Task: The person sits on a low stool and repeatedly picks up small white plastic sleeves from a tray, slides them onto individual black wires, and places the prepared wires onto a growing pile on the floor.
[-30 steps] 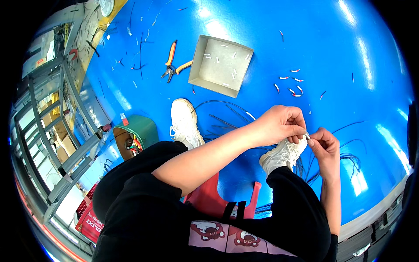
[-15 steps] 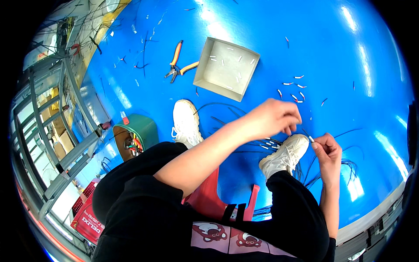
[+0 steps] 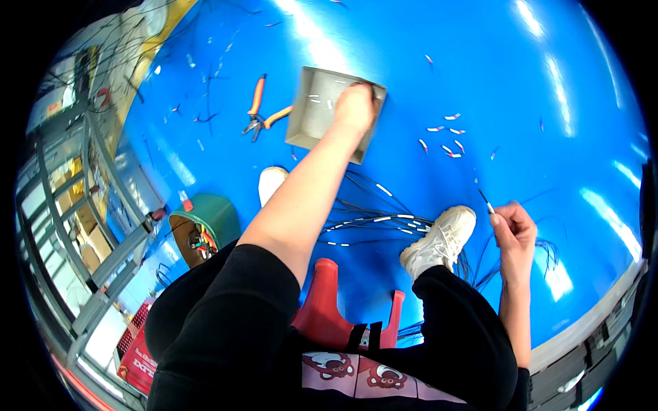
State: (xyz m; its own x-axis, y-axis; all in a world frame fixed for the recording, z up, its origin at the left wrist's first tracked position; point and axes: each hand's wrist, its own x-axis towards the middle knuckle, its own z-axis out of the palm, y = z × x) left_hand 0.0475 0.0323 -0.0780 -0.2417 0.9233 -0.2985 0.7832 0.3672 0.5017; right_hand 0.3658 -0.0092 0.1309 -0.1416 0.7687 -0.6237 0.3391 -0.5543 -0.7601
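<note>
My left hand reaches down into the open grey box, near its far right corner. Its fingers point away and are smeared, so I cannot see whether they grip anything. Small white tube pieces lie on the box's bottom. At the right, my right hand pinches a thin black wire between thumb and fingers, its end pointing up and to the left. A white sleeve sits on that wire by the fingertips. Several black wires with white sleeves run across the floor between my shoes.
Orange-handled pliers lie left of the box. Short red-and-white wire pieces are scattered to its right. A green bin with tools stands by my left leg. There is a red stool beneath me and a metal frame far left.
My left hand has moved from near my right hand, up and left, into the grey box. My right hand stays almost in place, still pinching the wire. The view has shifted slightly.
</note>
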